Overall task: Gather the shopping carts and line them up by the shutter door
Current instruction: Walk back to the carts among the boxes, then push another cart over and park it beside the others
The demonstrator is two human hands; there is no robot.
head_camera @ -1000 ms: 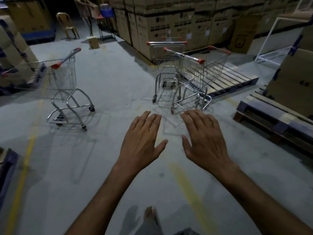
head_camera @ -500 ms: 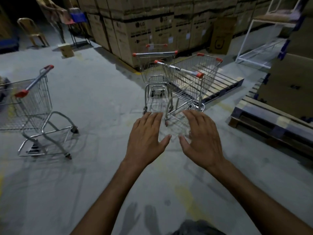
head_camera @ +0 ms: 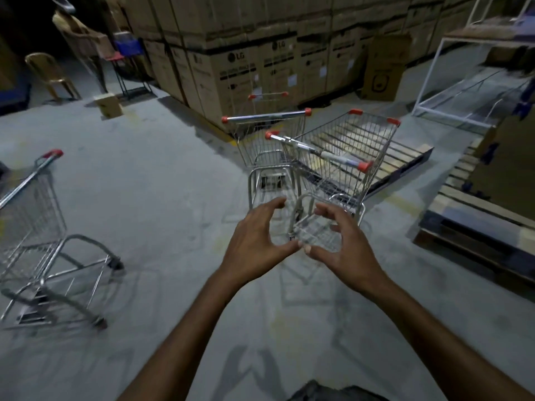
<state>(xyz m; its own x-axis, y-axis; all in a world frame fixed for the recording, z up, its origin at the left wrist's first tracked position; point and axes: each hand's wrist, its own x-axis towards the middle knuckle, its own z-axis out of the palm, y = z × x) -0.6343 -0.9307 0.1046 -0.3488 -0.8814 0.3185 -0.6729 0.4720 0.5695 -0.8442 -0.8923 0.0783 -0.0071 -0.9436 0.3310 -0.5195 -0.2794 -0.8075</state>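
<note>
While both hands reach out in front with nothing in them, the left hand (head_camera: 256, 235) and the right hand (head_camera: 346, 241) each make a loose, curved C. The fingers (head_camera: 275, 203) are arched and a little apart, and the thumbs turn inward until their tips almost meet. Well off to the left of the fingers, about level with them, a lone cart (head_camera: 31, 227) stands on the floor (head_camera: 162, 198).

Just past the fingertips are the lower frame and wheels of the nearest shopping cart (head_camera: 344, 146); whether a fingertip touches it I cannot tell. Its handle (head_camera: 318, 151), capped in red at both ends, lies beyond and above the fingers. Its long axis runs aslant, with the end on the right-hand side closer to the person and the other end farther off. By my reading the right hand is nearer the bar, so the left would need the longer reach to take it square.

Beyond the left fingers a second cart (head_camera: 266, 116) stands nearly touching the first. A third cart (head_camera: 267, 94) shows only its handle against the stacked cardboard boxes (head_camera: 231, 70). Beyond the right fingers lies a wooden pallet (head_camera: 405, 157). No shutter door is in view.
</note>
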